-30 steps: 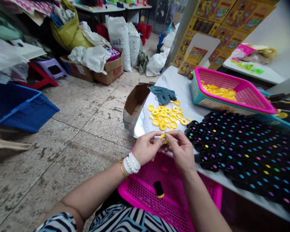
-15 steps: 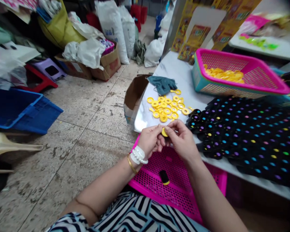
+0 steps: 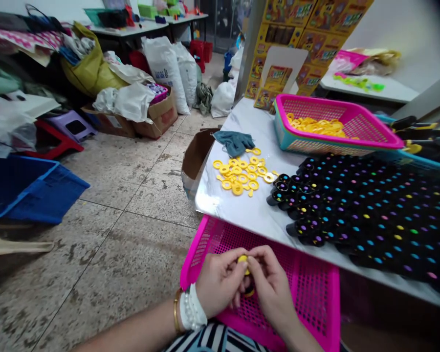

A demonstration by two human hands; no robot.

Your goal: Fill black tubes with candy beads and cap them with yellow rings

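Note:
My left hand (image 3: 218, 283) and my right hand (image 3: 273, 286) meet above a pink plastic basket (image 3: 313, 293). Both are closed, fingertips pinching a small yellow round cap (image 3: 243, 258) between them. Whatever sits beneath this cap is hidden by the fingers. Just below, partly covered by my hands, a short black tube with a yellow end (image 3: 249, 292) shows in the basket. On the white table (image 3: 220, 205) lies a loose pile of yellow ring-shaped caps (image 3: 238, 173). To its right, many black tubes (image 3: 352, 210) with coloured dots are packed in rows.
A second pink basket (image 3: 374, 134), holding yellow caps, is stacked in a blue one behind the tubes. A dark green cloth (image 3: 234, 142) lies behind the loose caps. Printed yellow boxes (image 3: 319, 44) stand farther back. Left of the table are a cardboard box (image 3: 192, 164) and a blue crate (image 3: 58, 190).
Both hands have come down and toward my body, from the table edge to over the pink basket, still pinching the yellow cap. The camera view has tilted up.

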